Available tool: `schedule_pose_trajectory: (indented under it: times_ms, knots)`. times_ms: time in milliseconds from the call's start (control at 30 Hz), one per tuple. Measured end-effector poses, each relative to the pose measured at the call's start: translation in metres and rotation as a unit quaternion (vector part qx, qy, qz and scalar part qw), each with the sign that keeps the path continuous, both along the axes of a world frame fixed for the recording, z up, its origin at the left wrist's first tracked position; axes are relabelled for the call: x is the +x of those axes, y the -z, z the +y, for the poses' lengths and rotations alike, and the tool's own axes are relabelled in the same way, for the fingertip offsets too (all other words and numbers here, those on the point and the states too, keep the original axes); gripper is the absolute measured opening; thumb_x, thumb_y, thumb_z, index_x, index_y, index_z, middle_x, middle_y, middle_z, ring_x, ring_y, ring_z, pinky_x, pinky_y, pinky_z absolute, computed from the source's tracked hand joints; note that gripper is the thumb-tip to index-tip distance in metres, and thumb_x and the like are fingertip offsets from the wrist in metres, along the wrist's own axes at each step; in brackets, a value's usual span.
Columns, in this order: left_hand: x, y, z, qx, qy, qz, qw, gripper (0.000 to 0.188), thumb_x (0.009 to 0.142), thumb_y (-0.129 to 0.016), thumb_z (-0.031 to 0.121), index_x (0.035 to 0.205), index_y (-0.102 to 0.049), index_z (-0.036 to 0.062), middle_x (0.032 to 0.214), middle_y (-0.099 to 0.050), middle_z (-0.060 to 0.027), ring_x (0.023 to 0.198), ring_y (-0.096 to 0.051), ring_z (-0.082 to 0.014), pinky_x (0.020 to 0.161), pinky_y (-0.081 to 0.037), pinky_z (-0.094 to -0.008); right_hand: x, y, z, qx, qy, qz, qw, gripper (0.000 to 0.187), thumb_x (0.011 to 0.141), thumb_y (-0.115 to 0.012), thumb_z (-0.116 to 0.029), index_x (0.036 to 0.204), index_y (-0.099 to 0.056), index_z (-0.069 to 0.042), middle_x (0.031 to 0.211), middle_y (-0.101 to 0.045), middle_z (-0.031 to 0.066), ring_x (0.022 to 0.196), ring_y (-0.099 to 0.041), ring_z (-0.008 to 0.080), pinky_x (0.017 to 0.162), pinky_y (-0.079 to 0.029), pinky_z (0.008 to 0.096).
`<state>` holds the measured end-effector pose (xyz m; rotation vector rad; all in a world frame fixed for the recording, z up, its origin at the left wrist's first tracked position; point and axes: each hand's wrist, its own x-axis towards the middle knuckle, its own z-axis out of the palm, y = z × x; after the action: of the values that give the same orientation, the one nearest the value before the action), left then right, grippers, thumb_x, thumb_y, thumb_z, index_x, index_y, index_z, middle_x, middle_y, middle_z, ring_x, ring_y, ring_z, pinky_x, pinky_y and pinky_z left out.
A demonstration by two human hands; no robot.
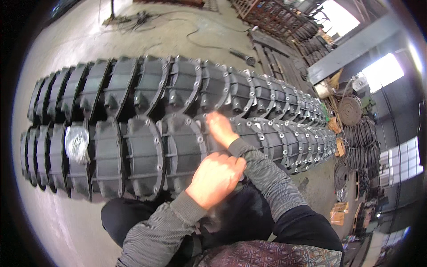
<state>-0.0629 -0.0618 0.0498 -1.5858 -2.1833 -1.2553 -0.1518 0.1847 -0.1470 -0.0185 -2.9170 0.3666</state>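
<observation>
Two long rows of dark grey ribbed metal housings lie side by side before me, a far row [184,80] and a near row [142,142]. Bolt holes dot their flanged edges. My right hand [220,129] reaches over the near row, its fingers bent down together at a flange between the rows; whatever they grip is hidden. Closer to me, my left hand [215,175] is closed in a fist above the near edge of the near row, and its contents do not show. A clear plastic bag [78,144] of small shiny pieces rests on the near row's left part.
A dark handheld power tool [242,57] lies on the concrete floor [195,38] beyond the rows, with a cable trailing. Coils of dark hose or cable [360,138] are stacked at the right, near a cardboard box [339,213]. A rusty metal crate [267,18] stands far off.
</observation>
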Motion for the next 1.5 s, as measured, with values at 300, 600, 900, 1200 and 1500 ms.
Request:
schedule_pose_trajectory:
  times_ms: [300, 600, 900, 1200, 1500]
  knots:
    - [0.0, -0.004, -0.001, -0.036, 0.008, 0.0, 0.999, 0.015, 0.088, -0.07, 0.015, 0.085, -0.057, 0.0094, 0.067, -0.058, -0.0066, 0.065, -0.063, -0.027, 0.063, -0.046, -0.0405, -0.002, -0.019, -0.019, 0.166, -0.054, 0.054, 0.983, 0.019, 0.094, -0.061, -0.02, 0.089, -0.07, -0.004, 0.084, -0.069, 0.0164, 0.075, -0.071, 0.0341, 0.065, -0.057, 0.0469]
    - [0.003, -0.001, -0.005, 0.006, 0.037, -0.015, 0.999, 0.013, 0.087, -0.063, 0.02, 0.087, -0.06, 0.008, 0.074, -0.065, -0.0084, 0.075, -0.068, -0.0267, 0.072, -0.051, -0.0413, -0.002, -0.059, -0.029, 0.184, 0.014, -0.035, 0.982, 0.057, 0.106, -0.049, -0.053, 0.082, -0.078, -0.01, 0.073, -0.074, 0.0155, 0.066, -0.073, 0.0379, 0.056, -0.055, 0.0522]
    - [0.014, -0.034, -0.017, 0.113, -0.1, 0.038, 0.988, 0.012, 0.084, -0.065, 0.02, 0.087, -0.062, 0.0078, 0.078, -0.066, -0.0046, 0.078, -0.067, -0.0216, 0.076, -0.05, -0.0356, -0.054, -0.131, -0.219, -0.247, -0.245, -0.04, 0.937, 0.026, 0.102, -0.064, -0.025, 0.109, -0.071, -0.001, 0.099, -0.073, 0.0214, 0.09, -0.073, 0.0376, 0.08, -0.056, 0.0431]
    - [-0.026, -0.072, -0.068, 0.26, -0.195, -0.013, 0.946, 0.015, 0.085, -0.07, 0.015, 0.093, -0.062, 0.0051, 0.072, -0.057, -0.003, 0.072, -0.062, -0.0211, 0.067, -0.046, -0.036, -0.153, -0.074, -0.465, -0.141, -0.477, 0.026, 0.867, 0.02, 0.092, -0.069, -0.018, 0.094, -0.074, 0.002, 0.102, -0.073, 0.0204, 0.097, -0.071, 0.0377, 0.085, -0.058, 0.0461]
    - [-0.038, -0.082, -0.094, 0.333, -0.222, -0.064, 0.914, 0.015, 0.087, -0.079, 0.01, 0.091, -0.066, 0.0055, 0.071, -0.06, -0.004, 0.063, -0.061, -0.0213, 0.059, -0.046, -0.0361, -0.155, -0.05, -0.503, -0.105, -0.388, -0.026, 0.915, 0.02, 0.091, -0.058, -0.012, 0.088, -0.074, 0.0, 0.089, -0.073, 0.0285, 0.083, -0.074, 0.045, 0.074, -0.059, 0.053]
